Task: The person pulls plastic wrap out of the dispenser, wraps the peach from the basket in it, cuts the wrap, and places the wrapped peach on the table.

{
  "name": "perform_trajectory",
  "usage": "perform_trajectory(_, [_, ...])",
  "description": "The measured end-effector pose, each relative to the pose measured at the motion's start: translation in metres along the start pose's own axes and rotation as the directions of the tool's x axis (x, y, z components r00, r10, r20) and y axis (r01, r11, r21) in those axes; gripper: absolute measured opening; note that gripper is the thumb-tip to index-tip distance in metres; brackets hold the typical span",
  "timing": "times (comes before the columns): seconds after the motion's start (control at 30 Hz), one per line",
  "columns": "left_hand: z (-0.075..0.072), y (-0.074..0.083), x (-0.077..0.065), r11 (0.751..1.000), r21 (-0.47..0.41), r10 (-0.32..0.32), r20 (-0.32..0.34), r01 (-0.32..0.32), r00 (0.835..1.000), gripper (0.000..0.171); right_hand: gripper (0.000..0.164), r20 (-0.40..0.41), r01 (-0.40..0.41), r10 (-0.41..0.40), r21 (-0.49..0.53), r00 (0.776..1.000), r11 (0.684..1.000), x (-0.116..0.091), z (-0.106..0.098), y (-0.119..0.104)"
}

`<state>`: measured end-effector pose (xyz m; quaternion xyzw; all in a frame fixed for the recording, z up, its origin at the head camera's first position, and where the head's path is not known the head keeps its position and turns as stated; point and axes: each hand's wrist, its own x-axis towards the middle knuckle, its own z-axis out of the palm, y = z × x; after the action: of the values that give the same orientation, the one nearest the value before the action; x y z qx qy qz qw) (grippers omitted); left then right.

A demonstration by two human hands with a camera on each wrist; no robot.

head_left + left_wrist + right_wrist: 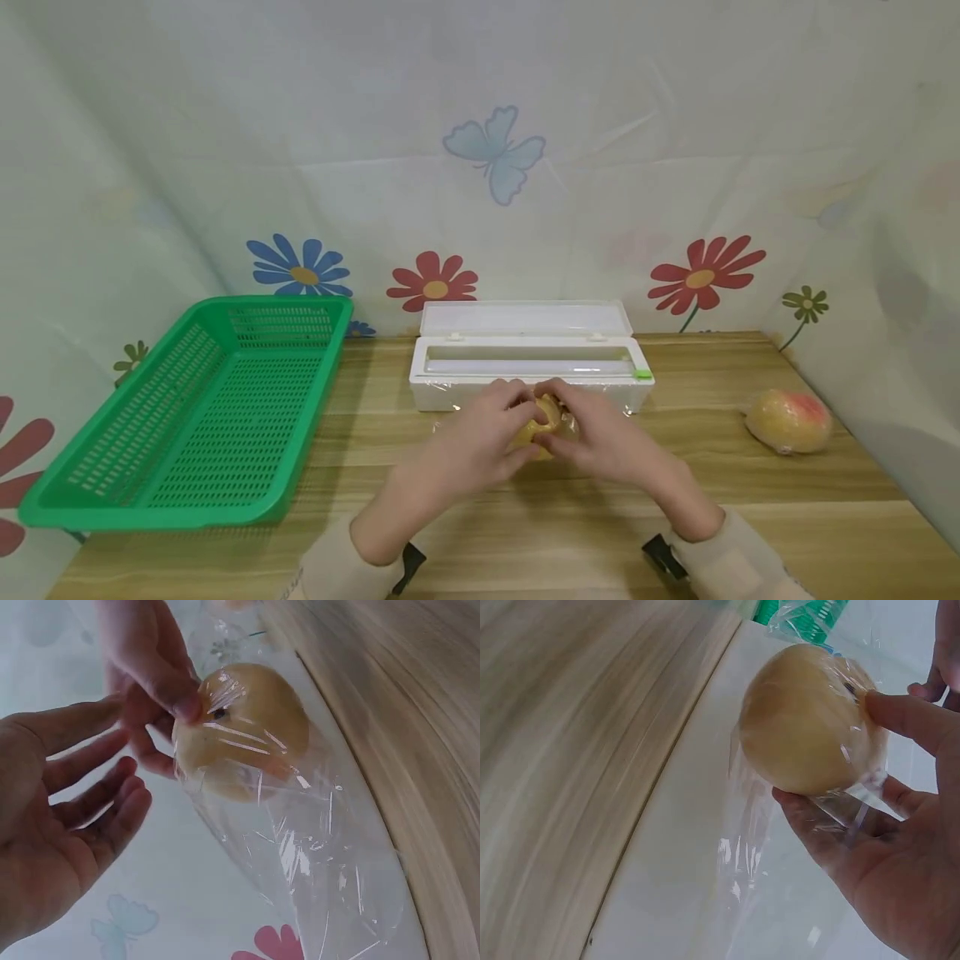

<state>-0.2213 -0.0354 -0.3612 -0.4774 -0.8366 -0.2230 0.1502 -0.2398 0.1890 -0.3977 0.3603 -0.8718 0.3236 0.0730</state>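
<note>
A round yellow fruit point(549, 414) with a dark spot on top is covered in clear cling film point(300, 847), which trails off it in creased folds. My right hand point(907, 847) holds the fruit, thumb on top near the dark spot and fingers beneath. Beside it, my left hand point(67, 795) has loosely bent fingers and appears apart from the fruit in the left wrist view. Both hands, the right point(603, 433) and the left point(483, 429), are just in front of a white cling film dispenser point(435, 396), whose lid is raised, showing the roll inside.
A green plastic basket point(303, 417) stands on the left of the wooden table point(525, 542). Toward the right edge lies another yellow fruit point(787, 422) with a red blush, wrapped in film. A green slider point(642, 374) sits on the dispenser's right end. Behind hangs a flowered cloth point(600, 208).
</note>
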Motion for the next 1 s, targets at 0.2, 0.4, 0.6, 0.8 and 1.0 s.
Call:
perform_trajectory(0.2, [0.005,0.005,-0.001,0.984,0.156,-0.094,0.080,0.081,0.992,0.043,0.044,-0.051,-0.017,0.018,0.023,0.999,1.000,0.002,-0.001,0.000])
perform_trajectory(0.4, [0.016,0.001,-0.001,0.967,0.229,-0.130,0.080,0.109,0.988,0.063,0.041,-0.114,-0.058,0.060,0.023,0.992,0.998,0.004,-0.002,0.001])
perform_trajectory(0.6, [0.025,-0.003,0.000,0.962,0.245,-0.134,0.056,0.117,0.989,0.075,0.037,-0.118,-0.130,0.142,0.108,0.983,0.986,0.006,-0.002,0.001])
perform_trajectory(0.8, [0.033,-0.006,0.002,0.954,0.259,-0.167,0.035,0.152,0.985,0.084,0.031,-0.142,-0.177,0.194,0.120,0.971,0.977,0.010,-0.001,0.003])
perform_trajectory(1.0, [0.037,-0.012,0.003,0.946,0.278,-0.177,0.006,0.169,0.984,0.086,0.026,-0.167,-0.168,0.181,0.091,0.969,0.982,0.017,0.000,0.007])
